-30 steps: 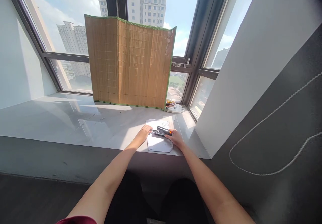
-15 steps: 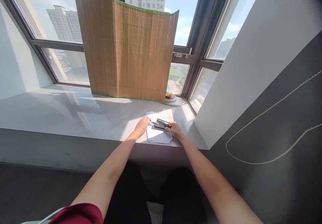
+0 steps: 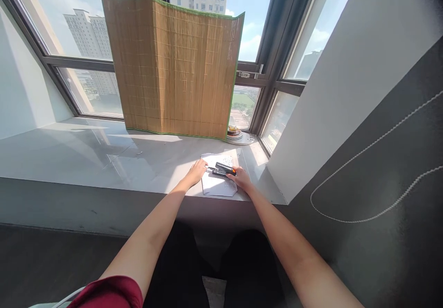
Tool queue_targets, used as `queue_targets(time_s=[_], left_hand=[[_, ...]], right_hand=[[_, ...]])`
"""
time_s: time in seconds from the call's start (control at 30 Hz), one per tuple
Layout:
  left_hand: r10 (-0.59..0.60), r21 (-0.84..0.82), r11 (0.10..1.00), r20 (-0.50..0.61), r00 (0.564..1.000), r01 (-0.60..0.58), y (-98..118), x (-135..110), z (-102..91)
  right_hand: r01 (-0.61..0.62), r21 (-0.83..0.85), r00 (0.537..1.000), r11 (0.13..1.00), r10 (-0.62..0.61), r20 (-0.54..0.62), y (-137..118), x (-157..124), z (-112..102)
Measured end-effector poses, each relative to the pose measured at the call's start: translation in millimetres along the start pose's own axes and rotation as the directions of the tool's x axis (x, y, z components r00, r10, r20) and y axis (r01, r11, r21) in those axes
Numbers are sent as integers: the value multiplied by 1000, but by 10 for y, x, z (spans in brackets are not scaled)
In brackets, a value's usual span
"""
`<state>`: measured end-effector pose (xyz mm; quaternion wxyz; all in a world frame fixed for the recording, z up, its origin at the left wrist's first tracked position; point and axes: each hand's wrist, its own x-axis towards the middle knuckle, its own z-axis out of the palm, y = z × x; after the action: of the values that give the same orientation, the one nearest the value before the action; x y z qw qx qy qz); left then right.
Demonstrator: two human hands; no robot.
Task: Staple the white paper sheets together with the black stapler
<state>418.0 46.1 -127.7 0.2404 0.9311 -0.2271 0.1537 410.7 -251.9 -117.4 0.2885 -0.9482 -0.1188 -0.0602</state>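
A white sheet of paper [image 3: 218, 186] lies on the grey window ledge [image 3: 86, 160] near its front edge. On the paper rests a black stapler [image 3: 224, 168] with an orange end. My right hand [image 3: 240, 179] is closed around the stapler's orange end. My left hand [image 3: 196, 171] lies on the paper's left edge with fingers stretched out, the fingertips next to the stapler's front.
A bamboo mat [image 3: 175, 66] with green trim stands upright against the window at the back. A small stack of plates [image 3: 238, 136] sits to its right. A white wall [image 3: 346, 77] bounds the ledge on the right, with a bead cord [image 3: 377, 183] hanging on the dark wall below.
The view has tilted slightly, so everything sits a little lower in the picture than a second ago. Both hands, the stapler and the paper stay where they were.
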Motion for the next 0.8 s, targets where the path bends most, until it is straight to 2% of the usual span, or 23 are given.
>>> queue_targets(time_s=[0.37,0.53,0.67,0.8], left_hand=[[3,7,1000,12,1000,-4,58,6,-31],[-49,1,999,-24,999,49,96,-17,-62],[-99,24,995,3,995,99,131,-30,-108],[-84,-12,996,53,995,84,153,-14,-138]], right_hand=[[-17,28,1000,999,16,15,-34,-28,-38],[-9,35,1000,999,9,14,-24,-25,-35],[8,40,1000,999,-7,-10,1,-10,-21],[24,44,1000,999,-23,-15,24,7,-11]])
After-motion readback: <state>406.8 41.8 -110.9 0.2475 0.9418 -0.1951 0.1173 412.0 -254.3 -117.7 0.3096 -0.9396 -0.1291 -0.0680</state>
